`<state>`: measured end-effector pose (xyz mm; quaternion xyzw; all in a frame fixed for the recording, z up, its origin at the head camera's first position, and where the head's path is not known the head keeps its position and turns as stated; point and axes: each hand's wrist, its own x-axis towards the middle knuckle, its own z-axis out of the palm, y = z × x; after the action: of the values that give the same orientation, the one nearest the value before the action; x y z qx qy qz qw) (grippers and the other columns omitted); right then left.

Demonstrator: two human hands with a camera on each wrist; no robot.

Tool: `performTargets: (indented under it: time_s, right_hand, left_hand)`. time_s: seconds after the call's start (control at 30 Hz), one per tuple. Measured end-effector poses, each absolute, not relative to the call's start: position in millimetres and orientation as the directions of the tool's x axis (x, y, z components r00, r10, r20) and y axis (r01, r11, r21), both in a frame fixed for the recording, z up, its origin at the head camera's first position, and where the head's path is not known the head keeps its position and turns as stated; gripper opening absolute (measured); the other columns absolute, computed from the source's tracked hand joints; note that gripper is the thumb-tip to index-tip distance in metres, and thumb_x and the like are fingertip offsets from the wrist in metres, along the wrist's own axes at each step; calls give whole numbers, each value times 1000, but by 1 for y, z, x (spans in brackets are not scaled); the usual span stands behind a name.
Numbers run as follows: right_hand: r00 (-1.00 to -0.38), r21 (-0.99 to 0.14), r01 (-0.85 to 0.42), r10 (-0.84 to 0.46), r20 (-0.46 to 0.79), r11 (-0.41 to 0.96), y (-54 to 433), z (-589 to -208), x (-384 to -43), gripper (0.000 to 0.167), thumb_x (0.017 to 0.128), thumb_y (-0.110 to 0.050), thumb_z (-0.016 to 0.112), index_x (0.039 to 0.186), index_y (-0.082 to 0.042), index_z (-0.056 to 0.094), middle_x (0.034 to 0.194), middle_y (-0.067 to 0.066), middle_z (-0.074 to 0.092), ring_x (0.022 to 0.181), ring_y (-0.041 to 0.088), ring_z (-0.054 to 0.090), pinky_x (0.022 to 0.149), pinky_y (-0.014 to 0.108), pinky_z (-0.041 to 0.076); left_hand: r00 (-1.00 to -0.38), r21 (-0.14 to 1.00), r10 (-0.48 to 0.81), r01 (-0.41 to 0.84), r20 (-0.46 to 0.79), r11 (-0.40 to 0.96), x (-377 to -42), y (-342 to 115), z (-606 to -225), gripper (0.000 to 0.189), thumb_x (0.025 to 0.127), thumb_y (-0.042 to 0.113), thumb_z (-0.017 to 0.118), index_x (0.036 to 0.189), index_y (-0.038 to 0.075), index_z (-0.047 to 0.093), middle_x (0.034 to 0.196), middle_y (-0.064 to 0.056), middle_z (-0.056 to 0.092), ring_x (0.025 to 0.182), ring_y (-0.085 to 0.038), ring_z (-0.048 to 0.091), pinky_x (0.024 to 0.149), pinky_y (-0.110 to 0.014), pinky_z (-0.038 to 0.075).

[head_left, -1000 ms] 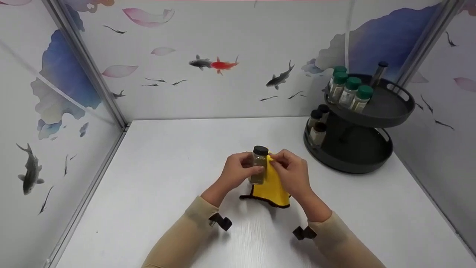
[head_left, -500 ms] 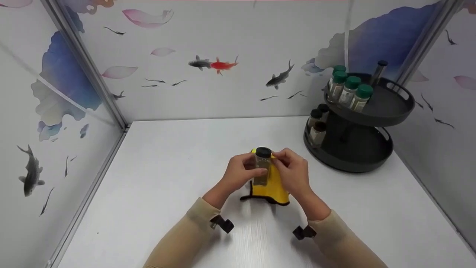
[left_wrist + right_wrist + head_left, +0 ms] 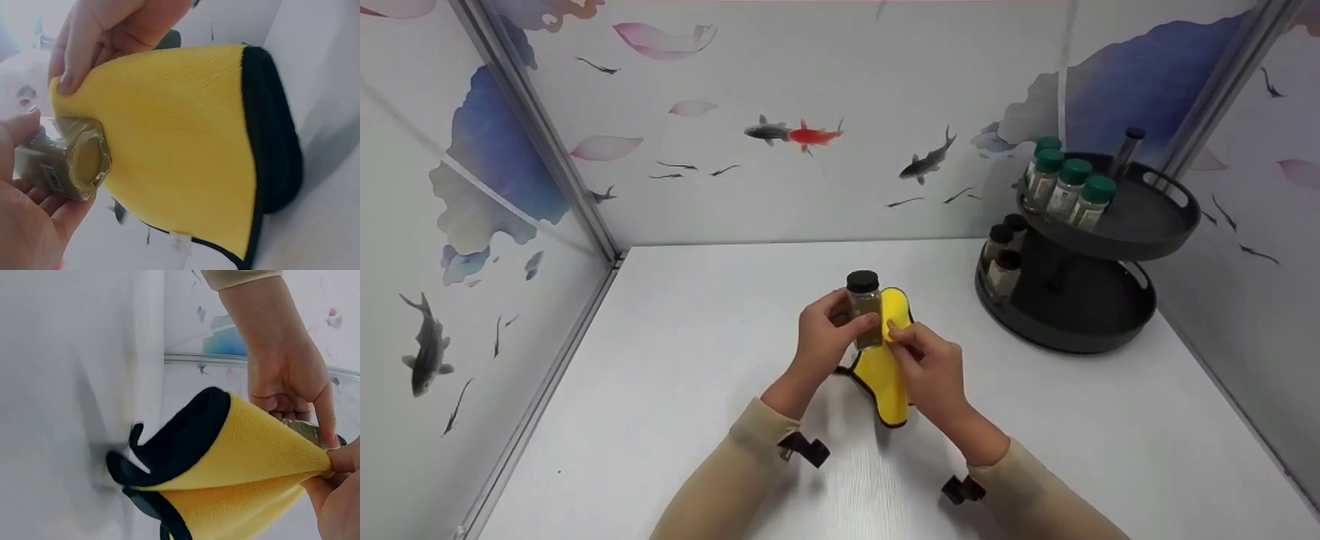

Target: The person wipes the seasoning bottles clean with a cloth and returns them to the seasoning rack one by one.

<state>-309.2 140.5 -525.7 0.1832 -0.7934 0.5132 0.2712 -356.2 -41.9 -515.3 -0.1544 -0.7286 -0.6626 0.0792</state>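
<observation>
My left hand [image 3: 823,334] grips a clear square spice jar [image 3: 866,307] with a black lid and brownish contents. The jar is held upright above the table, its underside [image 3: 88,159] facing the left wrist camera. Thumb and fingers of my right hand [image 3: 928,366] pinch a yellow cloth [image 3: 885,379] with black edging. In the left wrist view the cloth lies right against the jar's side. Its lower part hangs in folds [image 3: 242,450], the dark border nearest the tabletop.
A black two-tier round rack [image 3: 1076,341] stands at the back right of the white table [image 3: 697,337]. Several green-capped jars [image 3: 1065,187] and one slim dark-capped bottle [image 3: 1126,152] are on its upper tier. Dark-capped jars [image 3: 1003,271] stand below. Printed walls [image 3: 697,202] enclose the table.
The jar and left hand have moved left and slightly up. My right hand has shifted lower and left along the cloth, whose top edge now shows above it.
</observation>
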Motion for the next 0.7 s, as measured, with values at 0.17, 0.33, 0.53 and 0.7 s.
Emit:
performTargets:
  time_s: [0.17, 0.33, 0.53, 0.7]
  right_hand:
    - [-853, -794, -491, -10, 522, 360, 141, -526, -310, 7, 96, -2, 76, 99, -8, 78, 95, 7, 80, 69, 10, 66, 69, 18, 60]
    - [-926, -899, -359, 22, 376, 252, 146, -523, -316, 7, 98, -2, 74, 101, -7, 77, 99, 10, 79, 78, 15, 71, 74, 20, 61]
    - [-975, -964, -198, 66, 212, 175, 155, -521, -325, 5, 99, -4, 73, 103, -4, 76, 97, 12, 79, 80, 19, 70, 73, 22, 59]
    - [-987, -980, -139, 62, 149, 142, 159, -522, -327, 6, 99, -5, 72, 104, -3, 75, 94, 8, 77, 81, 21, 69, 74, 23, 59]
  left_hand:
    - [-925, 935, 146, 355, 352, -5, -354, -47, -509, 48, 97, 21, 79, 141, 9, 67, 132, -12, 74, 121, -25, 74, 106, -39, 59]
    - [-914, 936, 205, 349, 351, -46, -351, -46, -509, 48, 98, 18, 78, 143, 9, 65, 134, -12, 72, 122, -25, 72, 108, -39, 58]
    - [-892, 917, 254, 397, 374, 46, -347, -38, -511, 44, 97, 24, 80, 138, 13, 69, 126, -6, 76, 114, -18, 74, 102, -33, 60]
    - [-873, 891, 278, 442, 400, 108, -344, -34, -512, 45, 95, 22, 82, 138, 16, 69, 125, -4, 77, 115, -16, 74, 100, -31, 61]
